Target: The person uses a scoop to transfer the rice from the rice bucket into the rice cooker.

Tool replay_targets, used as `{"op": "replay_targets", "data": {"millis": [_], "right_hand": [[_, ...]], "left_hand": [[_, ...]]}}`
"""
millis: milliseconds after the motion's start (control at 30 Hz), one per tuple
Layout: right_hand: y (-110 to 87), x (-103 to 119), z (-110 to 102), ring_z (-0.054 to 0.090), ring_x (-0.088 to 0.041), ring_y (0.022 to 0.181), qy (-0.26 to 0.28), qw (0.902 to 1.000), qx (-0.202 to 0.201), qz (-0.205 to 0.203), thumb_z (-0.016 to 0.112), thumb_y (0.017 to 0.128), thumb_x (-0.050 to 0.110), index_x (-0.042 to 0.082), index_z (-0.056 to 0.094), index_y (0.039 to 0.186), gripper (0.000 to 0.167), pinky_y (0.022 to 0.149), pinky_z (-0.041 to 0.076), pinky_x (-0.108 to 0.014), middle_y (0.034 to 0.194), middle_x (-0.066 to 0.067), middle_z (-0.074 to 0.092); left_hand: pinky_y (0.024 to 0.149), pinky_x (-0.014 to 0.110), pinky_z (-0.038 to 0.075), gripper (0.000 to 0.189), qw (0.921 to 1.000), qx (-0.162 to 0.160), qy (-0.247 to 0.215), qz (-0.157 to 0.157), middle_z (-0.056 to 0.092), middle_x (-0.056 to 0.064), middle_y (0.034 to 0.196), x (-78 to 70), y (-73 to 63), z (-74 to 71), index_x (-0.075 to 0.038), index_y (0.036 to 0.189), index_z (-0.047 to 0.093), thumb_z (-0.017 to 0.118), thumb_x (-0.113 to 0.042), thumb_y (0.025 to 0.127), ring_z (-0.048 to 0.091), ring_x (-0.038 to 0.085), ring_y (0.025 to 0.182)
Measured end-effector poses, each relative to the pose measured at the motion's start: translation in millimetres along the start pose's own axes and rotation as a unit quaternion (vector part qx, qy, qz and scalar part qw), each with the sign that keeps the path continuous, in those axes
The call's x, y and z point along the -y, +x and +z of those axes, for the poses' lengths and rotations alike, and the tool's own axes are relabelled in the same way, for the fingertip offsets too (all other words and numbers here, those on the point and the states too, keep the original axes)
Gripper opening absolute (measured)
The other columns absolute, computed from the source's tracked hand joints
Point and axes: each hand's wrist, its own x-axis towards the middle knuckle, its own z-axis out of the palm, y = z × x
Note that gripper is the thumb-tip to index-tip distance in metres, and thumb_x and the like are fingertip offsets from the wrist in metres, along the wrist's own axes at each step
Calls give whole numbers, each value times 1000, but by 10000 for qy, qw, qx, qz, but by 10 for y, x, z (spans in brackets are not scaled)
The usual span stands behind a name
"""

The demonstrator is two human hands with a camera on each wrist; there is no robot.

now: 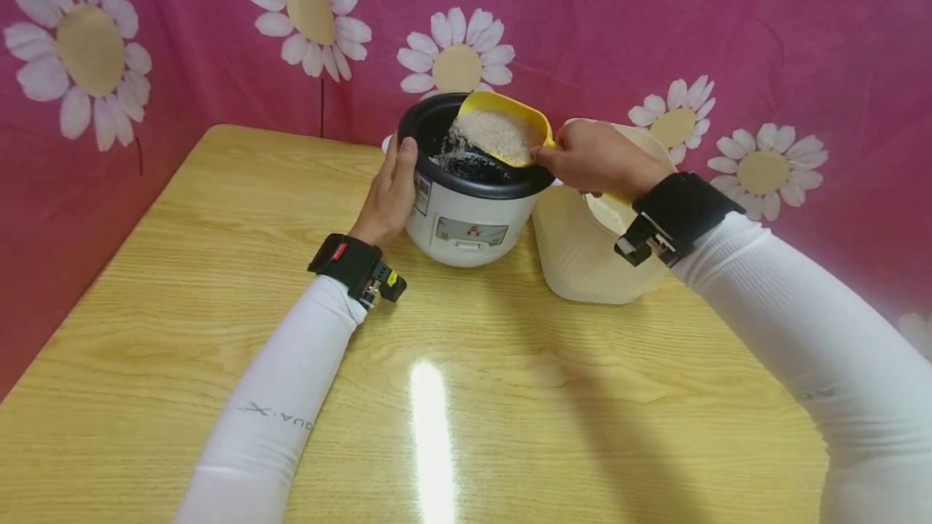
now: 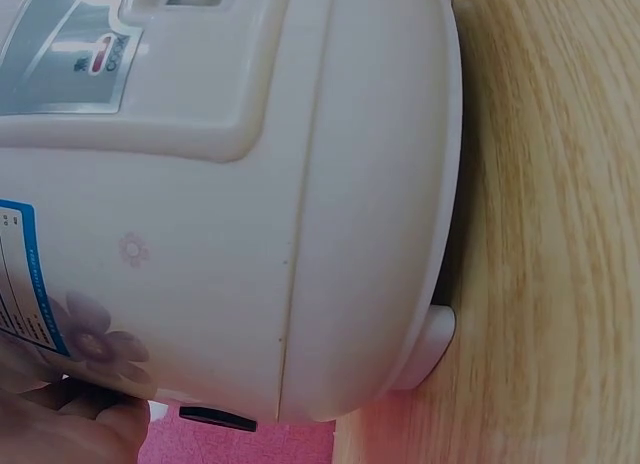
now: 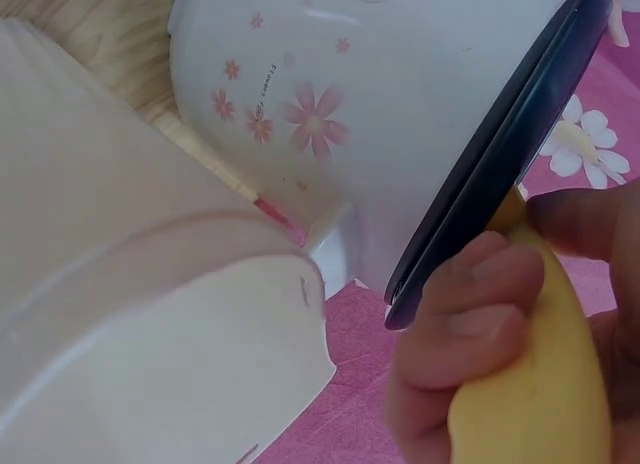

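A white rice cooker point(image 1: 466, 225) with a dark inner pot point(image 1: 429, 124) stands uncovered on the table. At its left side, my left hand point(image 1: 389, 192) grips the cooker by the upper wall, thumb up near the rim; part of that hand point(image 2: 75, 424) shows low in the left wrist view. My right hand point(image 1: 600, 156) holds a yellow scoop point(image 1: 518, 107) by its handle, fingers curled round it in the right wrist view. Tilted over the pot, the scoop carries pale rice point(image 1: 495, 134), and grains spill off its left edge into the pot.
An off-white plastic container point(image 1: 593, 265) with an opening in its top stands right beside the cooker, beneath my right hand. Behind the wooden table point(image 1: 240, 330) hangs a pink cloth point(image 1: 582, 14) with large white flowers.
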Motion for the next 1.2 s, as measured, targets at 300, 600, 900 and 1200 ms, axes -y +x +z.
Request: {"op": "replay_targets", "data": {"millis": [300, 600, 900, 1200], "right_hand": [[-16, 9, 1, 54, -27, 77, -477, 9979, -393, -181, 50, 103, 48, 7, 56, 91, 43, 61, 42, -33, 78, -7, 52], [-22, -10, 42, 52, -26, 71, -810, 9938, -692, -310, 48, 103, 45, 8, 52, 86, 41, 60, 40, -33, 72, -5, 48], [-25, -29, 44, 52, -24, 65, -1009, 9916, -779, -237, 45, 103, 44, 8, 54, 100, 37, 51, 39, -30, 76, -6, 51], [-64, -60, 44, 58, -31, 69, -1317, 9823, -1286, -337, 45, 104, 47, 6, 50, 116, 43, 52, 45, -36, 85, -14, 55]], "left_hand": [[132, 57, 20, 63, 9999, 28, 8, -116, 27, 7, 172, -21, 13, 4, -31, 167, 10, 17, -52, 108, 30, 29, 158], [131, 58, 20, 62, 9998, 34, 39, -169, 27, 6, 172, -5, 2, 8, -34, 166, 10, 17, -54, 108, 30, 28, 157], [132, 57, 19, 62, 10000, 20, 40, -12, 27, 7, 172, -14, -13, 8, -31, 167, 10, 17, -52, 109, 29, 28, 158], [132, 56, 18, 62, 9999, 44, 21, -90, 25, 6, 172, -17, -6, 9, -31, 167, 8, 17, -51, 109, 28, 27, 159]]}}
